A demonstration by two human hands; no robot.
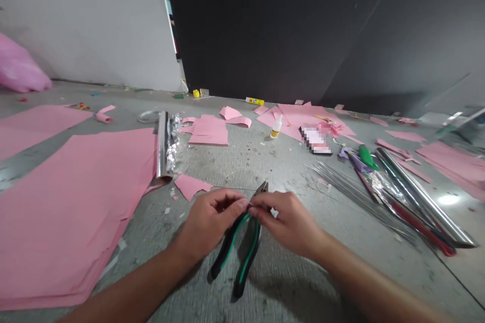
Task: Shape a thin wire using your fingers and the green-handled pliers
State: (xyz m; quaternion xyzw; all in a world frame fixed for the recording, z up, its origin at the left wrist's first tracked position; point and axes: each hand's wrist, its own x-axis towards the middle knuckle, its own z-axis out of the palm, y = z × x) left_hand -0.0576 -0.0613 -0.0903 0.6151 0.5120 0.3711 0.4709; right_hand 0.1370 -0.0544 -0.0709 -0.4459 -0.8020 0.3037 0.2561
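Note:
My left hand (210, 219) and my right hand (290, 222) meet fingertip to fingertip low in the middle of the view, both pinched closed on something small I cannot make out, perhaps a thin wire. Directly under them lie pliers (242, 245) with black and green handles, jaws pointing away from me, resting on the grey floor (265, 161). Neither hand grips the pliers' handles.
Large pink paper sheets (64, 212) cover the left. A foil roll (164, 146) lies beside them. To the right are a bundle of thin wires (352, 192), silver rolls (420, 197) and a green tool (367, 157). A glue bottle (276, 127) and pink scraps (210, 131) sit farther back.

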